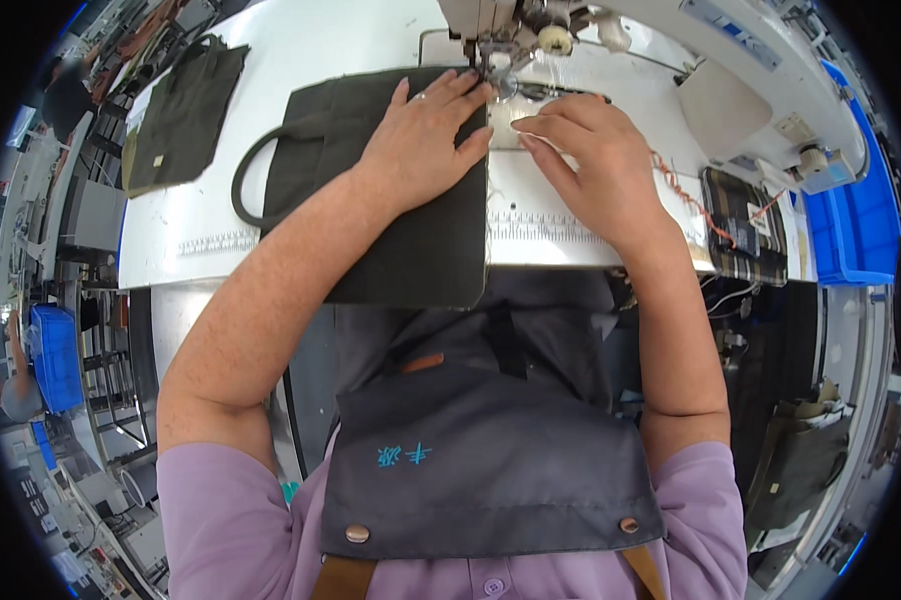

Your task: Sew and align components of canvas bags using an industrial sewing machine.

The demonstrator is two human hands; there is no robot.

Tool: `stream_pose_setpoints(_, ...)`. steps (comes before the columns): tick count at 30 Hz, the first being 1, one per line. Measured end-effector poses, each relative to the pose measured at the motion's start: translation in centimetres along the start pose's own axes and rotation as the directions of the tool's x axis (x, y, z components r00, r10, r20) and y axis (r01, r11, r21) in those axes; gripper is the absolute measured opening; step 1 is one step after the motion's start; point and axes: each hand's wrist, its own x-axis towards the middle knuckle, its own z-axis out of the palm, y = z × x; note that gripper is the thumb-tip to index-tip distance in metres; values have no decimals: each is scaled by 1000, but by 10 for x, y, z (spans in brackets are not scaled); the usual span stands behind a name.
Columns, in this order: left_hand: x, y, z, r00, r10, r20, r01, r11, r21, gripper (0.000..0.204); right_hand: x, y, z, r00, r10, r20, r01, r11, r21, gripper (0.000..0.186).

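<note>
My left hand (pixel 426 145) lies flat, fingers spread, on a dark green fabric bag piece (pixel 411 250). Its fingertips reach the piece's right edge, close beside the sewing machine's needle and presser foot (pixel 489 70). A curved fabric handle (pixel 246 180) sticks out from the piece's left side, and the near end hangs over the table edge. Just right of the piece, my right hand (pixel 606 165) is raised with thumb and index finger brought together in a pinch. Whatever sits between those fingertips, if anything, is too small to make out.
The machine's white arm (pixel 791 90) spans the upper right. Another dark green bag piece (pixel 186 120) lies at the table's left. A folded plaid cloth (pixel 746 225) and orange coiled cord (pixel 681 185) are on the right, with a blue bin (pixel 851 235) beyond. A ruler strip (pixel 546 225) runs along the near edge.
</note>
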Motion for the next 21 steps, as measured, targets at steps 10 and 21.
stream_pose_setpoints(10, -82, 61, -70, 978, 130, 165, -90, 970, -228, 72, -109, -88, 8, 851, 433, 296, -524, 667, 530, 18)
stream_pose_setpoints(21, -118, 58, -54, 999, 36, 29, -17, 871, -491, 28, -96, -100, 33, 685, 432, 586, -675, 74, 734, 18)
